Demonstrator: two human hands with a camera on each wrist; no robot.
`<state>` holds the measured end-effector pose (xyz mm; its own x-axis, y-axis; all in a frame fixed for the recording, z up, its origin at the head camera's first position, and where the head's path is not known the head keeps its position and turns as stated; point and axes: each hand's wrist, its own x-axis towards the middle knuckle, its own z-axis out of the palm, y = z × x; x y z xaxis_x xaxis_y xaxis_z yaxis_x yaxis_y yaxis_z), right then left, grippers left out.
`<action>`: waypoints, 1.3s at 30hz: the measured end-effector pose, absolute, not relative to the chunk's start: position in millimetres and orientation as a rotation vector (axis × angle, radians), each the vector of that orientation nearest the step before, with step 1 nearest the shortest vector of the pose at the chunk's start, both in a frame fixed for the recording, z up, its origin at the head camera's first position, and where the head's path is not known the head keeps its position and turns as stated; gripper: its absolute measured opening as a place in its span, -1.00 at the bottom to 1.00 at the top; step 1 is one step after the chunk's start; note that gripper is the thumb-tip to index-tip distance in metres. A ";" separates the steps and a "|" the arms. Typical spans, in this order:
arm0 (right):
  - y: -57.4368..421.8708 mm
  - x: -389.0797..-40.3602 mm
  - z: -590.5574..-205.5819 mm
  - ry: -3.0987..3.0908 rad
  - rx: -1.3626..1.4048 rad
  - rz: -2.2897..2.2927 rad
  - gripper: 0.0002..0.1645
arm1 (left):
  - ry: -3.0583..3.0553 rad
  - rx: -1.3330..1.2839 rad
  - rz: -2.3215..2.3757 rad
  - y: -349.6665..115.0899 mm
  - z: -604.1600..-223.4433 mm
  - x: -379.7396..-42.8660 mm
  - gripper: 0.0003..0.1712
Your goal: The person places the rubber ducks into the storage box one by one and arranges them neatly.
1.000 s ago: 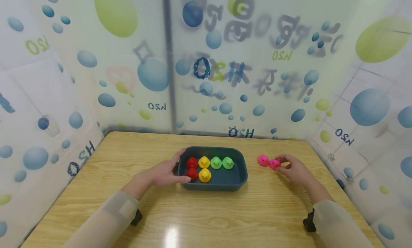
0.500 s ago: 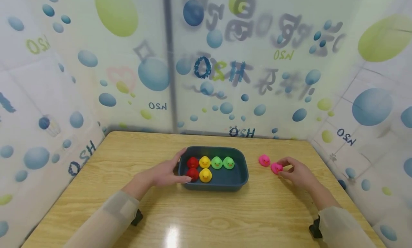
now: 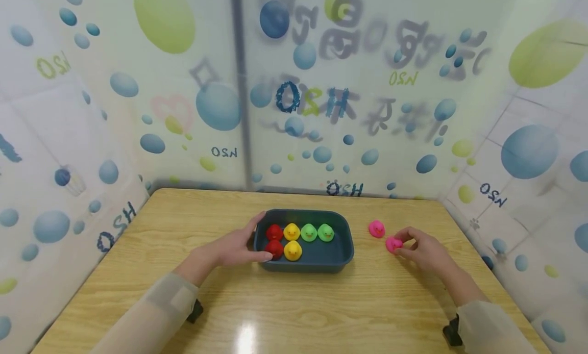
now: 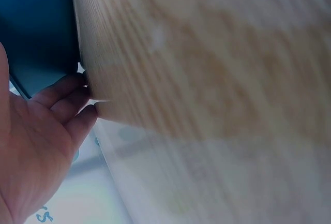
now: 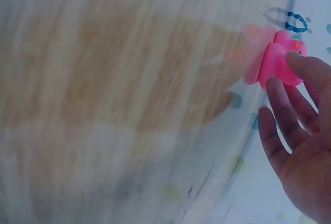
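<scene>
A dark blue rectangular tray [image 3: 321,266] stands on the table with rubber ducks in it. My left hand [image 3: 231,248] grips its left end, thumb over the front rim and index finger at the back corner; in the left wrist view, other fingers [image 4: 70,102] lie by its wall. On the right, my right hand [image 3: 424,249] pinches a pink rubber duck [image 3: 393,244] between thumb and fingers. That duck [image 5: 279,63] sits on the tabletop in the right wrist view. A second pink duck [image 3: 376,229] sits behind it to the left, apart from it.
Inside the tray are two red ducks [image 3: 274,232], two yellow ducks [image 3: 292,251] and two green ducks [image 3: 325,233], in two rows. The wooden table [image 3: 294,303] ends at a patterned wall [image 3: 294,160] behind, with further walls at both sides.
My right hand has moved the nearer pink duck slightly toward me and right, widening its gap from the other pink duck. The left hand and tray have stayed put.
</scene>
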<state>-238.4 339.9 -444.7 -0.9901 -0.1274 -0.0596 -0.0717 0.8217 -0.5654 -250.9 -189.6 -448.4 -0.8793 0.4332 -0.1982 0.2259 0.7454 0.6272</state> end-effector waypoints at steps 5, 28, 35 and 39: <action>336.3 -233.7 -443.4 2.901 -0.160 -0.889 -0.54 | 2.612 0.512 0.884 -189.8 -449.5 -250.7 0.39; 310.3 -209.9 -435.8 3.009 -0.378 -1.016 -0.58 | 2.616 0.522 0.885 -190.5 -450.5 -250.7 0.40; 291.0 -203.4 -424.1 3.029 -0.470 -1.149 -0.53 | 2.613 0.510 0.889 -190.2 -449.5 -250.2 0.38; 281.2 -201.6 -419.1 3.016 -0.524 -1.193 -0.56 | 2.616 0.509 0.881 -190.2 -449.1 -250.6 0.38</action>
